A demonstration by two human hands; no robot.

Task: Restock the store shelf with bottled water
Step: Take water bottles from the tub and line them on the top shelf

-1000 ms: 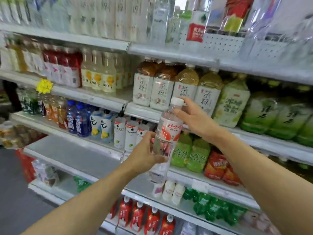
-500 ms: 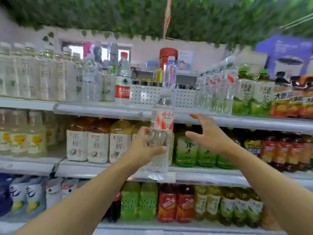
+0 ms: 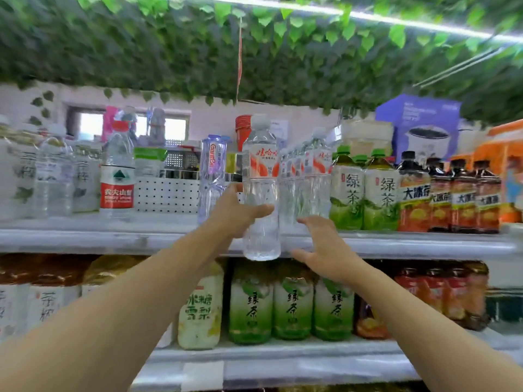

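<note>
Left hand (image 3: 236, 212) grips a clear water bottle (image 3: 261, 190) upright, its base level with the top shelf (image 3: 113, 239) edge. Right hand (image 3: 325, 247) hovers beside it, fingers spread, empty. Matching bottles (image 3: 308, 179) stand just right; green tea bottles (image 3: 365, 190) beyond.

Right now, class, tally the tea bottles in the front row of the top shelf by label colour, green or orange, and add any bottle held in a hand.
Green-label tea: 2
Orange-label tea: 4
Water bottle gripped by the left hand: 1
Total: 7
</note>
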